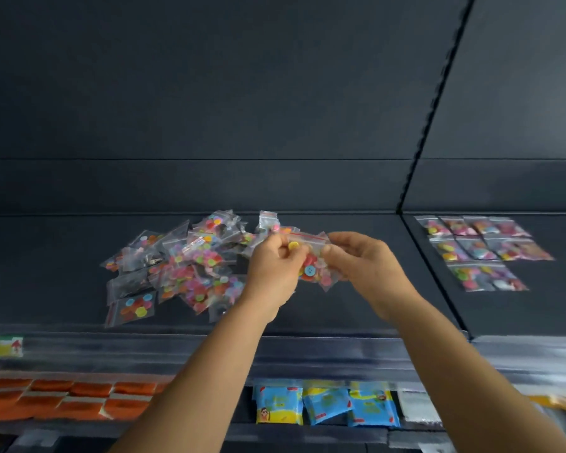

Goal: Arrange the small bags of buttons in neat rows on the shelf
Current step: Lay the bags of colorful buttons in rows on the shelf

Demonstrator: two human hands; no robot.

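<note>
Both hands hold one small clear bag of coloured buttons (312, 266) above the dark shelf (356, 308). My left hand (273, 269) pinches its left side, and my right hand (363, 263) pinches its right side. A loose heap of button bags (180, 266) lies on the shelf to the left of my hands. On the neighbouring shelf section at the right, several button bags (484, 253) lie flat in three rows.
A dark back wall rises behind the shelf, with a vertical divider (415, 178) between the two sections. Below the shelf's front edge (209, 348) lie orange packets (56, 400) at the left and blue packets (327, 407) in the middle.
</note>
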